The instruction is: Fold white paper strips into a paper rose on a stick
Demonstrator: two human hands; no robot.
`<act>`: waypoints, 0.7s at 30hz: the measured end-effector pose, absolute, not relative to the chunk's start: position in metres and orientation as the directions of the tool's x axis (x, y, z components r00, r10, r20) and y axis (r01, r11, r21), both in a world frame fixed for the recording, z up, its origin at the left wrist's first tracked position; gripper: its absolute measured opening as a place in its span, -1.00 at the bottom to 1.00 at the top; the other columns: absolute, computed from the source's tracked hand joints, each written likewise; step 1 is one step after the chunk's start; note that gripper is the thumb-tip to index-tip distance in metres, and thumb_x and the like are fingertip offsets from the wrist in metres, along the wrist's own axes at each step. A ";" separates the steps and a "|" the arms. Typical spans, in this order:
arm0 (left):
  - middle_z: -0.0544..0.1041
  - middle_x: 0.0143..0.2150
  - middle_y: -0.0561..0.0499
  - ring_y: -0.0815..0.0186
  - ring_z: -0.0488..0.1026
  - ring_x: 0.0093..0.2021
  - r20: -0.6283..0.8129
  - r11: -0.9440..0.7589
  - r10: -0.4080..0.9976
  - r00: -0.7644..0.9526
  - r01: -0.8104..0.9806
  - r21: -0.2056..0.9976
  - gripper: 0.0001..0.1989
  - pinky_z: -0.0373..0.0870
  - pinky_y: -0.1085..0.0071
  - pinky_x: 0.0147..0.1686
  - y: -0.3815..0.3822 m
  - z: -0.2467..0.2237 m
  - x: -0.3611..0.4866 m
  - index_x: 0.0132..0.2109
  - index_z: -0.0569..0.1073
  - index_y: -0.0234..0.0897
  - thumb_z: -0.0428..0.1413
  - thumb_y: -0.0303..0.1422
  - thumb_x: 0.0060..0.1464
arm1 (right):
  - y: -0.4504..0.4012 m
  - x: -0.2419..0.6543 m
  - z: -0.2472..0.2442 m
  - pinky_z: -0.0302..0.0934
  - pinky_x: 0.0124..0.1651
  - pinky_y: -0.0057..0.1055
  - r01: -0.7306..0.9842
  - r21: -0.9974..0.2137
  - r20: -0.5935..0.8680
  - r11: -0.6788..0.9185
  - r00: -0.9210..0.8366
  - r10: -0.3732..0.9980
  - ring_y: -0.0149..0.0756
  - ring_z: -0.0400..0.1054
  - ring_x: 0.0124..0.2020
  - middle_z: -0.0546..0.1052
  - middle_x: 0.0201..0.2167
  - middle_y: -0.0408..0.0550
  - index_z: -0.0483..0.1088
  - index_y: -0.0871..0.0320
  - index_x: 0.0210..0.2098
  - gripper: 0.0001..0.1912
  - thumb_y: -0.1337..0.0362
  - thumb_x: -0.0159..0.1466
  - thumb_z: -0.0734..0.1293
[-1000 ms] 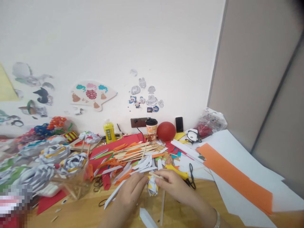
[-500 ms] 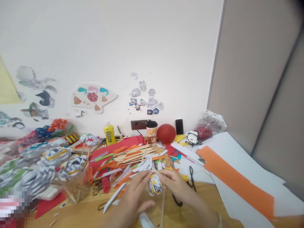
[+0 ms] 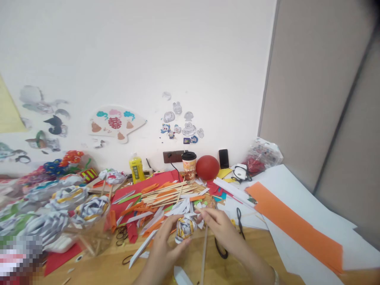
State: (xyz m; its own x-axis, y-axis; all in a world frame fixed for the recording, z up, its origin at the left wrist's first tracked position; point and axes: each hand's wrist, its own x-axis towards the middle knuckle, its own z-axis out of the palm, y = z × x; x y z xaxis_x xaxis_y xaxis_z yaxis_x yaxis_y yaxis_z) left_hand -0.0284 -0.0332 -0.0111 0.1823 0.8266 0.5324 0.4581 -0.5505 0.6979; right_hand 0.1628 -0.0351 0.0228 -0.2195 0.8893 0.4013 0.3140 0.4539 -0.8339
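In the head view, a small woven paper ball of white and yellow folded strips sits in my left hand, thumb below and fingers curled along its left side. Just right of the ball, my right hand is closed in a pinch on a thin pale piece; whether it is a stick or a paper strip I cannot tell. Both hands are slightly above the table. Beyond them lie loose white paper strips and a pile of wooden sticks.
Larger woven paper balls crowd the left side. At the back stand a yellow bottle, a lidded cup, a red balloon and a phone. Orange paper and white sheets cover the right.
The ball has moved a little left and turned in my left hand, whose fingers now wrap its side. My right hand has come away from the ball's top, pinching the thin piece.
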 end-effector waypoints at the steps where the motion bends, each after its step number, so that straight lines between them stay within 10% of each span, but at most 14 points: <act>1: 0.45 -0.06 -0.17 0.07 0.38 -0.03 0.502 -0.528 0.846 0.178 0.409 0.744 -0.58 0.34 0.15 -0.07 -0.032 -0.010 -0.029 -0.08 0.37 -0.25 0.17 -0.23 -0.13 | -0.035 0.165 0.024 0.15 -0.23 -0.39 0.354 -0.801 0.439 0.482 -0.201 0.876 -0.29 0.31 -0.34 0.46 -0.43 -0.06 0.44 0.21 -0.37 -0.55 0.05 0.29 0.07; 8: 0.49 -0.15 -0.09 0.11 0.41 -0.08 0.337 -0.353 0.874 0.350 -0.020 0.936 -0.37 0.35 0.20 -0.11 -0.031 0.002 -0.026 -0.01 0.26 -0.19 0.14 0.02 -0.20 | -0.044 0.165 0.030 0.15 -0.24 -0.42 0.362 -0.630 0.574 0.687 -0.380 0.726 -0.31 0.30 -0.29 0.47 -0.33 -0.07 0.42 0.08 -0.15 -0.72 0.14 0.25 0.18; 21: 0.43 -0.12 -0.06 0.21 0.37 -0.16 0.242 -0.269 0.883 0.401 0.010 0.963 -0.37 0.32 0.26 -0.11 -0.034 -0.006 -0.019 0.05 0.23 -0.17 0.07 0.04 -0.13 | -0.045 0.152 0.017 0.14 -0.31 -0.48 0.410 -0.602 0.608 0.685 -0.321 0.726 -0.36 0.30 -0.35 0.41 -0.40 -0.13 0.38 0.13 -0.37 -0.88 0.21 0.19 0.27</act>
State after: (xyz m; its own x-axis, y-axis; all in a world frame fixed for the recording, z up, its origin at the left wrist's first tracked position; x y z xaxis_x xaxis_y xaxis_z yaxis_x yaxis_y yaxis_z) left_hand -0.0185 -0.0341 -0.0065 0.4014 0.8832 0.2425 0.0098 -0.2688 0.9631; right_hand 0.1519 -0.0454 0.0170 -0.3212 0.7260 0.6081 0.4102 0.6854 -0.6016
